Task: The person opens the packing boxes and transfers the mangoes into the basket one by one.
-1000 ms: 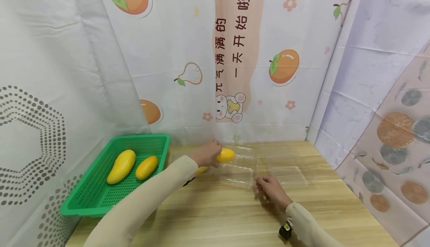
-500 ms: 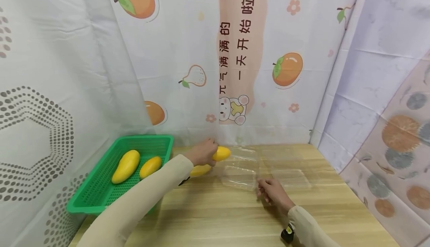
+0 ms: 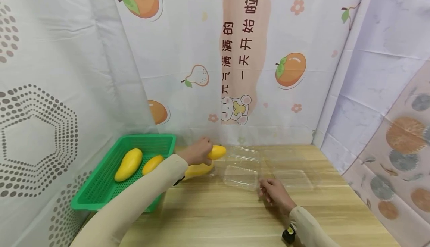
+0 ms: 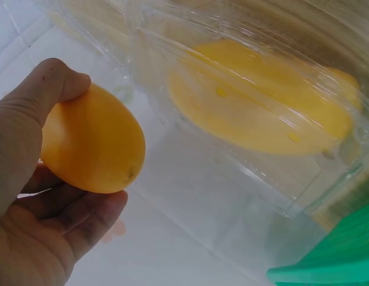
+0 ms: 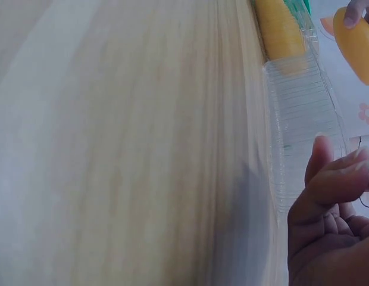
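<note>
In my left hand [image 3: 199, 152] I grip a small yellow mango [image 3: 217, 152] by its end, above the clear plastic box. The left wrist view shows my thumb and fingers around the mango [image 4: 95, 143]. Just below and to the left, a larger yellow mango [image 3: 198, 169] lies in the box, seen through its clear wall [image 4: 303, 185]. My right hand [image 3: 276, 194] stays low beside the near right corner of a clear box section [image 3: 241, 180], fingers loosely curled. Whether it touches the plastic rim is unclear; in the right wrist view no object shows between its fingers.
A green basket [image 3: 84, 204] at the left holds a long mango [image 3: 128, 165] and a smaller mango [image 3: 153, 163]. More clear plastic [image 3: 292, 179] lies right of the middle. Patterned cloth [image 3: 188, 109] hangs close behind the wooden table [image 3: 208, 217].
My left hand has moved left with the small mango, revealing more of the mango in the box. My right hand has hardly moved. The head view has shifted slightly.
</note>
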A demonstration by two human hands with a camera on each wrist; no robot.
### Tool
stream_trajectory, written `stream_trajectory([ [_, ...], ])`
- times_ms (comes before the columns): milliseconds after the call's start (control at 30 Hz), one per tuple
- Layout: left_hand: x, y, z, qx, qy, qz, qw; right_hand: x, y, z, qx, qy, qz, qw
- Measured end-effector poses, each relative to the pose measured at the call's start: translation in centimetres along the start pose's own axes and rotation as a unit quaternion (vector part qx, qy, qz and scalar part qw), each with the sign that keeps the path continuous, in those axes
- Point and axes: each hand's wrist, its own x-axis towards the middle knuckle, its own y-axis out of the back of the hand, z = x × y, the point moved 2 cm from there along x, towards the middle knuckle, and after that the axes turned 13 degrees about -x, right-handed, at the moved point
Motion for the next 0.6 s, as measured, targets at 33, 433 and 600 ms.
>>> stream_trajectory([
  [33,-0.1,0.1,-0.1,-0.004,0.004,0.0,1.0,0.0,0.0,0.0,0.001,-0.001,0.0,1.0],
  [433,-1.7,0.5,-0.8,0.001,0.025,0.012,0.9996,0.0,-0.1,0.0,-0.002,-0.003,0.0,1.0],
  [600,-2.1,0.4,-1.1,0.002,0.023,0.015,0.9996,0.1,0.0,0.2,0.002,-0.003,-0.001,1.0],
])
